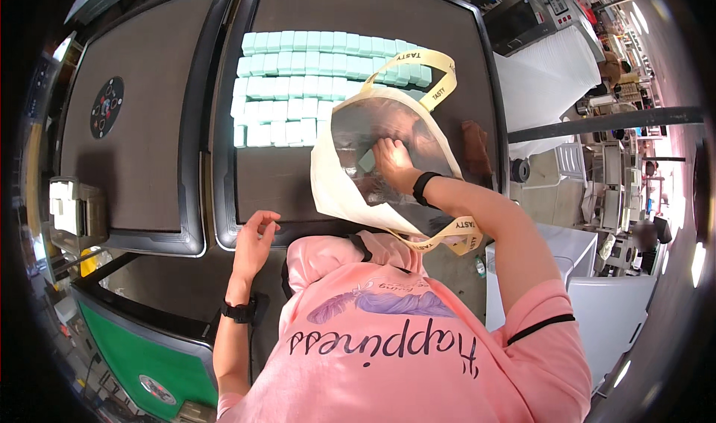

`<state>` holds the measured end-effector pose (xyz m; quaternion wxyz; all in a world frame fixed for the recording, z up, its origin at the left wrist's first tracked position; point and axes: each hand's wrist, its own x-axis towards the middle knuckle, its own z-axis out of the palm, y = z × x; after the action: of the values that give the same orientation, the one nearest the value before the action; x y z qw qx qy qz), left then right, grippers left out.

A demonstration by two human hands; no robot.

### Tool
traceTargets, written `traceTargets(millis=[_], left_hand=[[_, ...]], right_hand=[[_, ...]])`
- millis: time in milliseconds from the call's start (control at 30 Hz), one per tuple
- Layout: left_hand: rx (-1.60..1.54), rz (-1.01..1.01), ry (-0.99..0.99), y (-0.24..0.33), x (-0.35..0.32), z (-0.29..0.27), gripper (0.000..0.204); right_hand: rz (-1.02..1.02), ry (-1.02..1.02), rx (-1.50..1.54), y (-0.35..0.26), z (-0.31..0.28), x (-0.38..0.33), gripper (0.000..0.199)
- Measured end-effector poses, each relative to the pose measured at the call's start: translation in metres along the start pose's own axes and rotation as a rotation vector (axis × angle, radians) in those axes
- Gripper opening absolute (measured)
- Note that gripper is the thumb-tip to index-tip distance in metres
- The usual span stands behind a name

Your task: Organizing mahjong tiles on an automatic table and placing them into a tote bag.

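Note:
My right hand point(394, 160) reaches into the mouth of a cream tote bag point(328, 175) with a shiny dark lining. Its fingers are closed, and a pale green mahjong tile point(366, 161) shows against them; the fingertips are partly hidden. The bag lies tilted on the near right part of a dark-topped table point(298, 181), one yellow handle up over the tiles, the other hanging by my waist. Several rows of mint-green mahjong tiles point(280, 87) stand behind and left of the bag. My left hand point(256, 237) hovers at the table's near edge, empty, fingers apart.
A brown cloth point(475, 149) lies right of the bag. To the left stands another dark table point(149, 140) with a round centre panel, and a box of pale blocks point(68, 208) at its near corner. A green-topped table point(130, 348) is at lower left, a white cabinet point(608, 311) at right.

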<state>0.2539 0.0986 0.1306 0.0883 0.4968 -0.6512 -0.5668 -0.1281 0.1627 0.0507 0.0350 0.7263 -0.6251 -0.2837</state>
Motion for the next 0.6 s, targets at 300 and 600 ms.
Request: traceTargets(millis=[300,600], left_hand=[[0.019,-0.051,-0.042,0.002,-0.006,0.01,0.019],[0.041,-0.034,0.0,-0.002,-0.006,0.005,0.019]], right_hand=[[-0.12,0.348,0.343,-0.014,-0.023,0.001,0.046],[-0.143,0.011,0.359,0.01,-0.031,0.02,0.039]])
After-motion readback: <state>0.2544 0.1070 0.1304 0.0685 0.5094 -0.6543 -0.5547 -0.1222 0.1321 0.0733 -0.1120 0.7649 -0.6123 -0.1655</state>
